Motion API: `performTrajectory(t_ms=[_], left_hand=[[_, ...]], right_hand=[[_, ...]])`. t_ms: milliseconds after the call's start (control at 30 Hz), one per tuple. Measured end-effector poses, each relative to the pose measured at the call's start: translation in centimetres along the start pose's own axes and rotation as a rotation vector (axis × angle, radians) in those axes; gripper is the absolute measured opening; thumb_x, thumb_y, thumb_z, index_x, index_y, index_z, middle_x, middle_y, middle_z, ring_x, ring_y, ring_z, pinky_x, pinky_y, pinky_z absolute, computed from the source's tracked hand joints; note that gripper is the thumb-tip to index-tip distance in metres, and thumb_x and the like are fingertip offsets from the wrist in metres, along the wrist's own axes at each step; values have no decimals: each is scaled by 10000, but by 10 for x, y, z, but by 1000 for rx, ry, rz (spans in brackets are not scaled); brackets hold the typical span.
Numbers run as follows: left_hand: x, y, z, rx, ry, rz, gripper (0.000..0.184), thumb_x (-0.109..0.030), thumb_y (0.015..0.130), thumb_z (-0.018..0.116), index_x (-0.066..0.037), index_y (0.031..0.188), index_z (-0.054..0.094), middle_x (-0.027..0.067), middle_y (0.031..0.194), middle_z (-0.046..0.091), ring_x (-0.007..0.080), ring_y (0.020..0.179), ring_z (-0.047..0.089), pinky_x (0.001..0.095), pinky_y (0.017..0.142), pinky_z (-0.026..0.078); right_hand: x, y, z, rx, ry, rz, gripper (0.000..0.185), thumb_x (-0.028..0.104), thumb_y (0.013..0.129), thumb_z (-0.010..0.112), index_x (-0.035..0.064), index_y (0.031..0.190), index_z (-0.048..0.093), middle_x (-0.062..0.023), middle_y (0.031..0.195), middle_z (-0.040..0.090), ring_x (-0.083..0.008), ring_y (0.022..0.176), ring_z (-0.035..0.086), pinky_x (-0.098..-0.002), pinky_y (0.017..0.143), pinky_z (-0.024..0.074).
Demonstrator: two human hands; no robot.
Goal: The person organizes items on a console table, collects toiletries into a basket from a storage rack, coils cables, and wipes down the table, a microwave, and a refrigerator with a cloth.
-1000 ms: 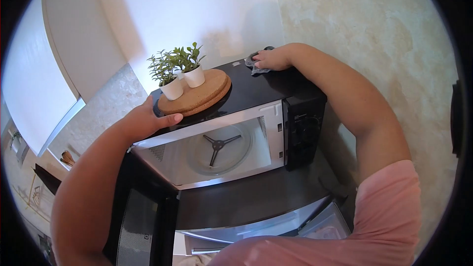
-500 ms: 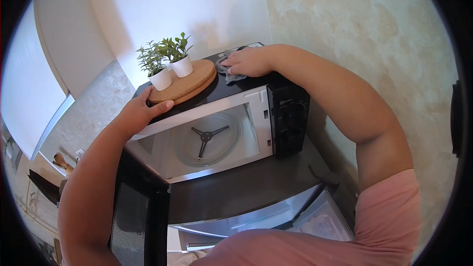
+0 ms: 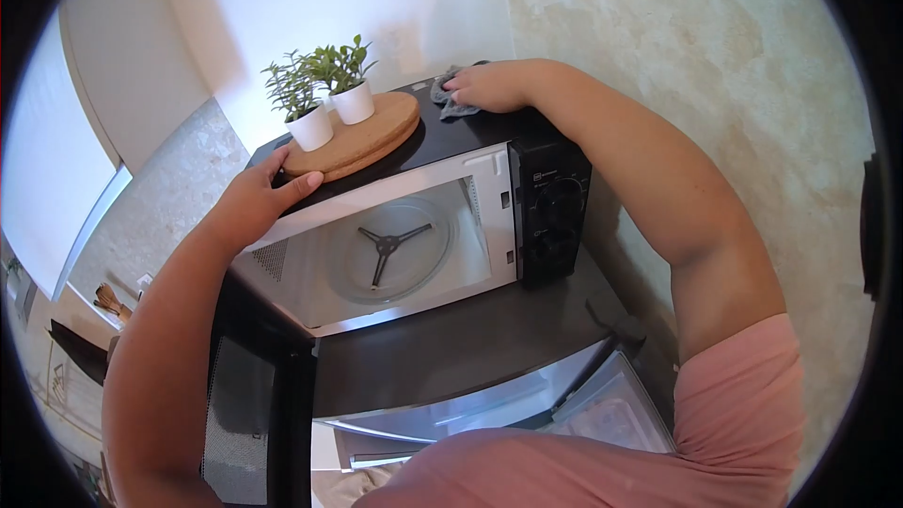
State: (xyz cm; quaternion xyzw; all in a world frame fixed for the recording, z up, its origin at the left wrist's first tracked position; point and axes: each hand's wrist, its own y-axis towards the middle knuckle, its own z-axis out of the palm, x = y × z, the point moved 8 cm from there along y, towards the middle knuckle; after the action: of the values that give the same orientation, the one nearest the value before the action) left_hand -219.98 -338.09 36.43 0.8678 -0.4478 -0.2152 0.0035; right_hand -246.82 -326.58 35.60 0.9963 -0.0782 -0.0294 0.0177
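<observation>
My right hand (image 3: 491, 87) presses a crumpled grey cloth (image 3: 453, 105) onto the black top of the microwave (image 3: 442, 139), near its back right part. With fingers and thumb apart around the rim, my left hand (image 3: 261, 196) grips the front left edge of a round cork board (image 3: 376, 136), which seems to be two stacked discs. Two small green plants in white pots, a left pot (image 3: 311, 129) and a right pot (image 3: 354, 103), stand upright on the board. Below, the microwave's door (image 3: 259, 395) hangs open, showing a glass turntable (image 3: 414, 268) with a dark three-armed support.
The microwave rests on a dark grey fridge top (image 3: 423, 353). Beneath it the fridge door (image 3: 611, 404) is open, with shelves showing. A beige wall (image 3: 658, 38) rises close on the right. At the far left are a raised cabinet door (image 3: 56, 160) and wooden utensils (image 3: 111, 301).
My right hand has slid the cloth back and slightly right across the microwave top. My left hand keeps its hold on the board. The whole view has shifted a little.
</observation>
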Motion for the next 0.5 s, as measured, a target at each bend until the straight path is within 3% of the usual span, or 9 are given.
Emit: performTrajectory(t_ms=[100, 200, 300, 367, 467, 500], left_hand=[[1, -6, -9, 6, 30, -26, 983, -674, 843, 548, 29, 1468, 261, 310, 1321, 494, 364, 1282, 459, 382, 1059, 353], [-4, -23, -57, 54, 332, -78, 1016, -747, 852, 422, 11, 1490, 198, 327, 1376, 430, 395, 1307, 425, 407, 1074, 334], [-19, -83, -118, 5, 529, -102, 791, -630, 903, 468, -18, 1402, 431, 247, 1385, 473, 371, 1303, 443, 427, 1088, 323], [-16, -130, -139, 11, 676, -147, 727, -580, 913, 497, -19, 1375, 467, 208, 1364, 513, 357, 1258, 493, 422, 1063, 357], [-3, -212, -144, 198, 681, -347, 701, -540, 865, 604, -69, 1372, 490, 173, 1284, 588, 302, 1144, 586, 411, 990, 427], [9, -240, -142, 275, 558, -307, 739, -533, 831, 653, -60, 1372, 482, 172, 1242, 610, 320, 1123, 600, 402, 979, 440]], right_hand=[[-2, -11, -7, -25, 55, 35, 541, 360, 977, 385, 63, 1429, 400, -158, 1476, 390, -296, 1377, 341, -362, 1141, 248], [-3, -37, -2, 11, 67, 34, 551, 391, 989, 370, 65, 1432, 394, -154, 1485, 378, -296, 1380, 337, -361, 1140, 245], [-1, -65, -2, -48, 89, 58, 562, 432, 988, 351, 106, 1444, 387, -137, 1449, 435, -313, 1336, 405, -387, 1121, 284], [11, -90, -10, -139, 167, 123, 562, 479, 982, 360, 94, 1368, 498, -142, 1408, 481, -316, 1302, 441, -403, 1079, 342], [40, -111, -18, -181, 194, 258, 598, 542, 967, 377, 71, 1255, 606, -144, 1314, 560, -314, 1237, 496, -413, 1011, 407], [50, -114, -20, -315, 143, 222, 540, 509, 956, 443, 48, 1141, 655, -129, 1149, 620, -320, 1103, 530, -402, 917, 442]])
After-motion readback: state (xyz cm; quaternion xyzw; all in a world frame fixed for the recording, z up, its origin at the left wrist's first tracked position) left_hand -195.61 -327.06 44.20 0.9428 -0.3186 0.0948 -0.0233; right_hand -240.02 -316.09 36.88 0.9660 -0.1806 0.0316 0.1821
